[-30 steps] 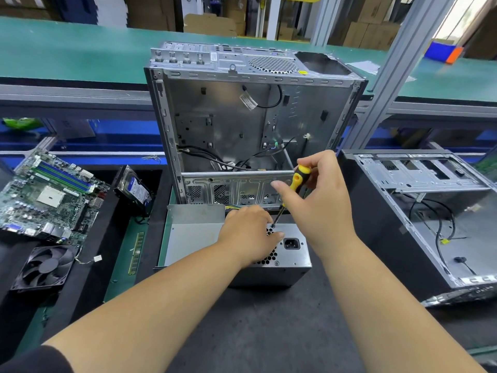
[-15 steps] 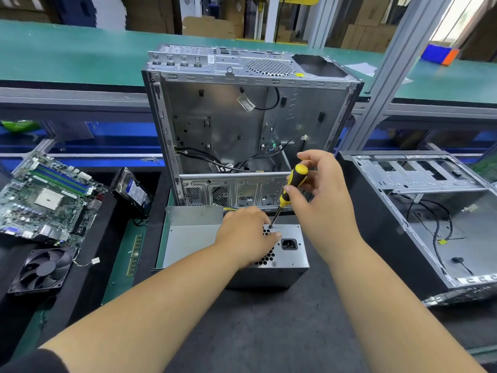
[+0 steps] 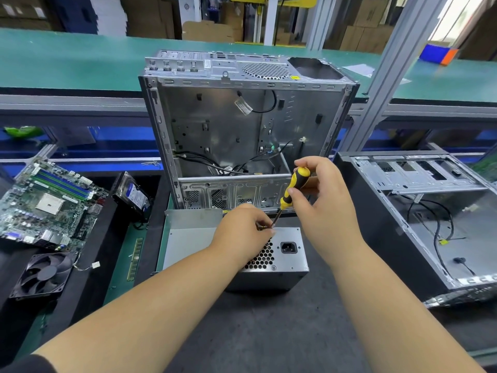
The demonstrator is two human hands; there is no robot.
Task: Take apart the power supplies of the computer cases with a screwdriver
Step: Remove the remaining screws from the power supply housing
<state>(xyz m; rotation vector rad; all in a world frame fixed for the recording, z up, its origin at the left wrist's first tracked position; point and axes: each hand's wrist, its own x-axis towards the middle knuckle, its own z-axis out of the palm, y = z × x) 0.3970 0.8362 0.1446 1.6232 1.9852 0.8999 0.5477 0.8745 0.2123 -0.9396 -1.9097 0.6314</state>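
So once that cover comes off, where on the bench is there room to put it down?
The best spot is the dark mat in front of the power supply, between the person's forearms. A narrower strip lies between the power supply and the case lying on its side. The left is crowded: motherboard, hard drive, fan and memory stick.

A dark tabletop (image 3: 269,332) was covered with computer parts. A power supply (image 3: 290,262) was set at its centre, an upright open case (image 3: 242,125) just behind. A second case (image 3: 430,216) was laid at right; a motherboard (image 3: 48,205), hard drive (image 3: 133,195) and fan (image 3: 43,275) at left.
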